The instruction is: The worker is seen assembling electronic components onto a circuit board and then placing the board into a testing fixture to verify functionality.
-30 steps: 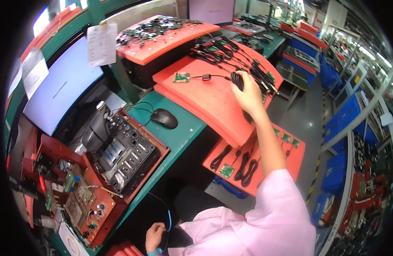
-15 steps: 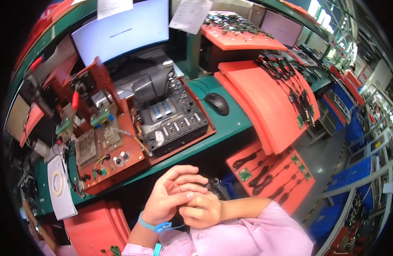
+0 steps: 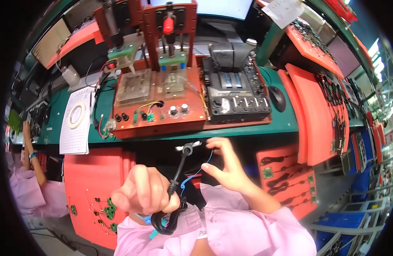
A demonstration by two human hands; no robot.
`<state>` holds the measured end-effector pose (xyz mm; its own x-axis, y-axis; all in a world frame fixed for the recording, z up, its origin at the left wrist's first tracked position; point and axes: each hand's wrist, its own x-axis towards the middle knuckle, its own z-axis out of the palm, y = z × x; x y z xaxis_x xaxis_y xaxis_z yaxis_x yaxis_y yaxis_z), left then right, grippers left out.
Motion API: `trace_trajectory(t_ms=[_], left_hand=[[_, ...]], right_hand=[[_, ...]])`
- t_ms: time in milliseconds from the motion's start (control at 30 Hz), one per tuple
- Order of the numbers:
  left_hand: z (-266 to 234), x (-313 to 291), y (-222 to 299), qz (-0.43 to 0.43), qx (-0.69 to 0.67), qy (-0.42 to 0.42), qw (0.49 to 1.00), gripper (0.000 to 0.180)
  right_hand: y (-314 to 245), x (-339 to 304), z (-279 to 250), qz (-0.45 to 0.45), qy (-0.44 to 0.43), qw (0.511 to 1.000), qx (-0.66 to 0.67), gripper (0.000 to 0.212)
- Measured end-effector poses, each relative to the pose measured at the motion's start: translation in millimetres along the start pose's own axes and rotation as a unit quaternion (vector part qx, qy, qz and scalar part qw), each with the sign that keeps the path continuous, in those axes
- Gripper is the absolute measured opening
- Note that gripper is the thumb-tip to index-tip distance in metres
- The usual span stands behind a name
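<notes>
Now the left hand (image 3: 147,194) fist grips the black cable (image 3: 178,177), right hand (image 3: 226,168) fingertips beside it.

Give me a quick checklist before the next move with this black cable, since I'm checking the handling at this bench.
1. Left hand grips the black cable: ok, fist closed round it.
2. Cable's free end clear of the bench: ok, it is raised in front of the green bench edge.
3. Right hand on the blue wire: cannot tell, fingers open beside it.
4. Red fixture free of loose parts: cannot tell.
5. Cable loop below the fist untangled: cannot tell, partly hidden.
</notes>
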<state>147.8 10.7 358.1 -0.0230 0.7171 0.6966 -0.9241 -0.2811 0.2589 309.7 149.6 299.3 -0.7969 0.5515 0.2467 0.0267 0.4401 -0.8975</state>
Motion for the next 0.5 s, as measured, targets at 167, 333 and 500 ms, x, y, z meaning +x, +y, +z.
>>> trace_trajectory(t_ms=[167,333,500], left_hand=[[5,1,17,0.019,-0.019,-0.076,0.997,0.024],[9,-3,32,0.032,-0.021,-0.196,0.98,0.024],[26,-9,46,0.049,0.0,-0.264,0.963,0.022]], right_hand=[[5,16,45,0.159,-0.084,0.916,0.358,0.023],[-2,41,58,0.293,-0.204,0.827,0.434,0.02],[3,70,66,0.175,-0.302,0.845,0.406,0.019]])
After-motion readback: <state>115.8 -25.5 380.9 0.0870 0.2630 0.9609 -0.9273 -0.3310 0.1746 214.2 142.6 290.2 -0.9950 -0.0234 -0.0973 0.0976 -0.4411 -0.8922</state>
